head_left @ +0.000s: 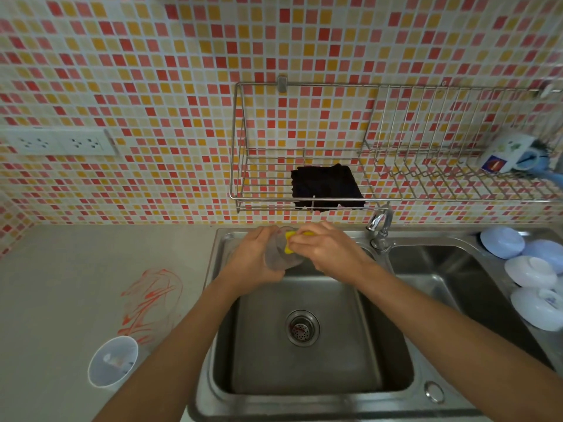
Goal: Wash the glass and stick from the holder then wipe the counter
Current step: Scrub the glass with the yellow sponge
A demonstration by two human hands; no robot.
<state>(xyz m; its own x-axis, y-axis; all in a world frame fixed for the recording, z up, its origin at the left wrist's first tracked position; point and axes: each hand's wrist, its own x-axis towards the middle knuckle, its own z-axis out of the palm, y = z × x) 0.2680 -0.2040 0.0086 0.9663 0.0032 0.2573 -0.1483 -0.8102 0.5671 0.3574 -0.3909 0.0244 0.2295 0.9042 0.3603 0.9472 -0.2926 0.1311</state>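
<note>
Over the back of the left sink basin (304, 376), my left hand (254, 258) grips a clear glass (281, 254) lying on its side. My right hand (327, 249) pinches a yellow sponge (289, 242) against the glass near its rim. A white plastic cup (112, 362), which looks to be the holder, stands on the grey counter (61, 300) at the lower left with something pale inside it; I cannot make out a stick. Red smears (150, 300) mark the counter just beyond the cup. A dark cloth (327, 187) lies on the wire wall rack (243, 132).
The tap (380, 226) stands between the two basins, with its spout to the right of my hands. Several white bowls (530, 284) lie upside down at the right of the right basin (457, 278). A mug (508, 153) rests on the rack's right part. Wall sockets (58, 143) sit at the left.
</note>
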